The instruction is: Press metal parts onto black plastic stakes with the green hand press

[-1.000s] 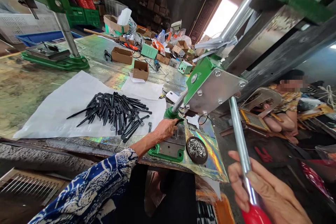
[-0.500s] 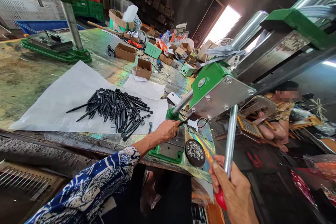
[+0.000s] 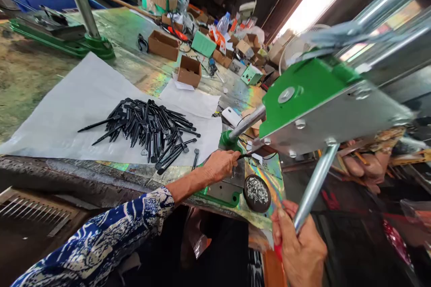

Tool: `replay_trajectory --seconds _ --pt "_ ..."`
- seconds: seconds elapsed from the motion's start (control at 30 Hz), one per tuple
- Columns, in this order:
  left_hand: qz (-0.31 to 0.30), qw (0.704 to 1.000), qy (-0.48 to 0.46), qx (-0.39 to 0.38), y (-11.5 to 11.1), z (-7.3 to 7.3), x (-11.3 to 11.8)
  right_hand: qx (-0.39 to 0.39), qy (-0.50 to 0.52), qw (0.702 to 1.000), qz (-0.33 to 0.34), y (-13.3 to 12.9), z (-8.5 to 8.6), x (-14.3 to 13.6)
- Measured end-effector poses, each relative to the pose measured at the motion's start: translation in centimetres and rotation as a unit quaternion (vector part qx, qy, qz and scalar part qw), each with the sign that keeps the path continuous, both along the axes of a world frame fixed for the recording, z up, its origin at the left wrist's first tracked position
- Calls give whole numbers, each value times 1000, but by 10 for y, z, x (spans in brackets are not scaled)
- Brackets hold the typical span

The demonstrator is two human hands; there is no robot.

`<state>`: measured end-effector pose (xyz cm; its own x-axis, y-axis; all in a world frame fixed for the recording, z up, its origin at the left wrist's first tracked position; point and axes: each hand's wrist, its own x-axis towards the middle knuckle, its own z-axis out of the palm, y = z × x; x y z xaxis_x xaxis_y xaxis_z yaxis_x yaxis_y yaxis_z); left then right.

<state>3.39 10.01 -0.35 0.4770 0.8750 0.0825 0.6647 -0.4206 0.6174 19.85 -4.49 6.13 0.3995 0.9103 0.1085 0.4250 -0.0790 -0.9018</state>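
My left hand (image 3: pixel 222 163) is closed at the green hand press, its fingertips pinching a thin black strip (image 3: pixel 245 155) that points right, under the press head (image 3: pixel 303 98). The strip's other end is hidden by the fingers. My right hand (image 3: pixel 299 242) wraps round the lower end of the metal press lever (image 3: pixel 316 188), where a bit of red knob (image 3: pixel 278 251) shows. Between the hands sits a round dark dish (image 3: pixel 257 193) of small silvery metal pieces. Left of the press, a pile of black pointed strips (image 3: pixel 148 130) lies on a white sheet (image 3: pixel 77 98).
Another green press base (image 3: pixel 63 38) stands at the table's far left. Small cardboard boxes (image 3: pixel 164 45), a green box with knobs (image 3: pixel 251 75) and clutter crowd the back. A person (image 3: pixel 370 166) sits at the right, partly hidden by the press.
My view has shifted, so the press head appears larger and further right. My left hand stays at the press with the black strip, and my right hand keeps hold of the lever.
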Motion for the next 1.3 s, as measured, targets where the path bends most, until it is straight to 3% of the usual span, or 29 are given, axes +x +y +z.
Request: replay_trajectory --seconds 0.1,0.27,0.43,0.6,0.73,0.9,1.03,1.3 --pt "14 1000 2 4 1 1 0 28 -10 1000 -5 4 -10 0" --pt "19 999 26 -17 3 -13 -8 25 32 999 29 9 -31 1" --pt "46 999 16 7 -1 -12 -7 39 68 996 42 10 -23 -2" --pt "47 998 42 3 -3 -11 -5 -4 90 995 48 3 -13 -2" --pt "40 998 44 9 -1 -12 -5 27 43 999 12 4 -25 0" --pt "33 998 58 3 -1 -10 -5 36 39 998 37 11 -34 0" --pt "29 997 73 8 -4 -8 -4 34 34 998 30 7 -23 0" --pt "39 994 100 18 -11 -4 -2 -52 46 996 50 -14 13 10"
